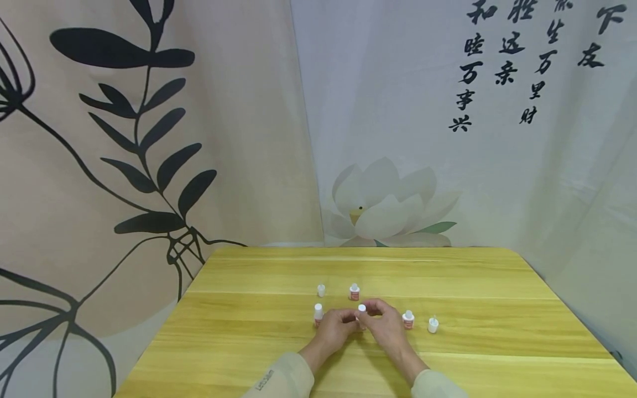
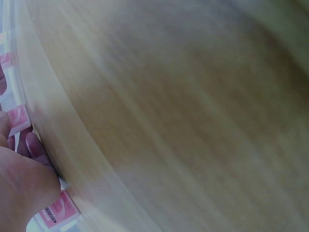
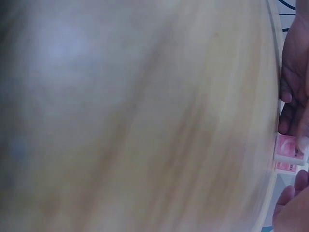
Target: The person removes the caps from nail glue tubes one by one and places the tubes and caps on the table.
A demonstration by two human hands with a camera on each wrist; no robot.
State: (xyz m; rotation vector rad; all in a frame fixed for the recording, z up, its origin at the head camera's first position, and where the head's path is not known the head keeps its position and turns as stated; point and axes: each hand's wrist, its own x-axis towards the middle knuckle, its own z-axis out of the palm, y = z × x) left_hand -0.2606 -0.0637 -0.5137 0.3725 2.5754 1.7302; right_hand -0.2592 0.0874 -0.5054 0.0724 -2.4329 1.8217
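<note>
A small white bottle [image 1: 361, 309] with a red label stands at the middle of the wooden table [image 1: 259, 331]. My left hand [image 1: 335, 327] grips its body from the left. My right hand [image 1: 384, 323] pinches it near the white cap from the right. Both hands' fingers are curled round it and hide most of the body. The left wrist view is blurred and shows a fingertip [image 2: 36, 145] beside a red label [image 2: 58, 210]. In the right wrist view, fingers [image 3: 292, 96] lie next to a red label [image 3: 288, 147].
Similar small bottles stand around the hands: one at the left [image 1: 318, 314], one behind [image 1: 354, 292], one at the right [image 1: 408, 319]. A tiny white vial [image 1: 320, 289] and another white vial [image 1: 433, 325] stand nearby. Printed curtains hang behind the table.
</note>
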